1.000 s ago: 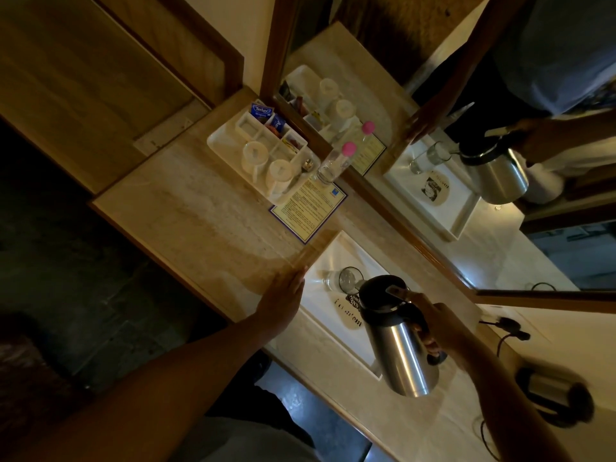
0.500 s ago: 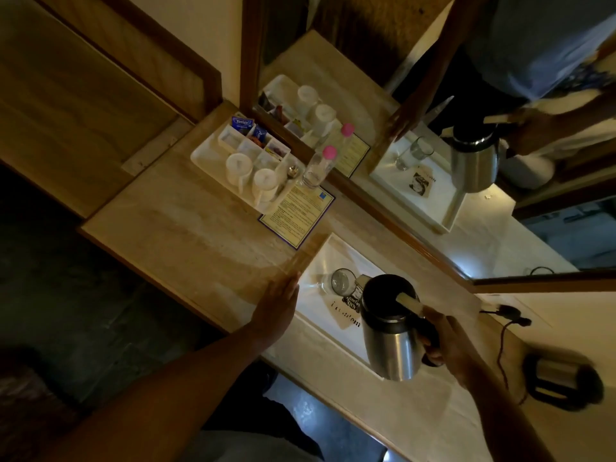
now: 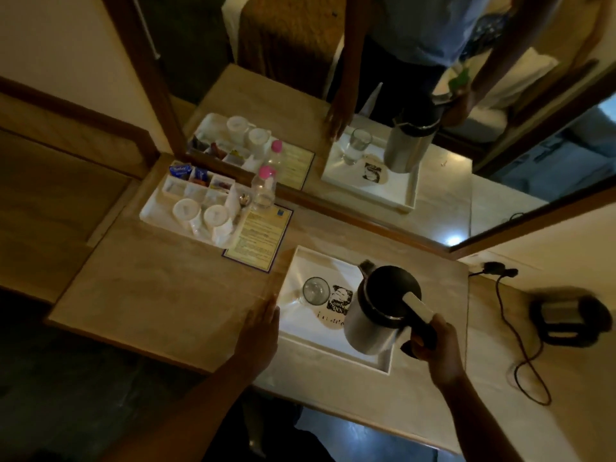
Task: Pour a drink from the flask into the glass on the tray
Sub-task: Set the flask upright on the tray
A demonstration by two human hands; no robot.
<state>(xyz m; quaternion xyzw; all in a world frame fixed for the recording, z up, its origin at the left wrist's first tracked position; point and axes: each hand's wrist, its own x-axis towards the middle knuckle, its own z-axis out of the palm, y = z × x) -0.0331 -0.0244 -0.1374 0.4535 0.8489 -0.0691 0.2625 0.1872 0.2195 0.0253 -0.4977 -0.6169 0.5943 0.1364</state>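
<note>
A steel flask [image 3: 373,323] with a black lid stands nearly upright over the right part of the white tray [image 3: 300,341]. My right hand [image 3: 433,341] grips its black handle. A clear glass [image 3: 315,291] stands on the tray to the flask's left, beside a round printed coaster [image 3: 335,311]. My left hand [image 3: 261,325] lies flat on the counter, fingers apart, touching the tray's left edge. The flask's spout points away from me, to the right of the glass.
A white tray of cups and sachets [image 3: 196,208], a pink-capped bottle [image 3: 264,188] and a printed card [image 3: 260,236] sit at the back left. A mirror [image 3: 400,111] runs behind the counter. An electric kettle [image 3: 566,316] with its cord [image 3: 520,345] sits at the right.
My right hand has brought the flask from a tilt toward the glass back to nearly upright. The head view has shifted. My left hand stays by the tray edge.
</note>
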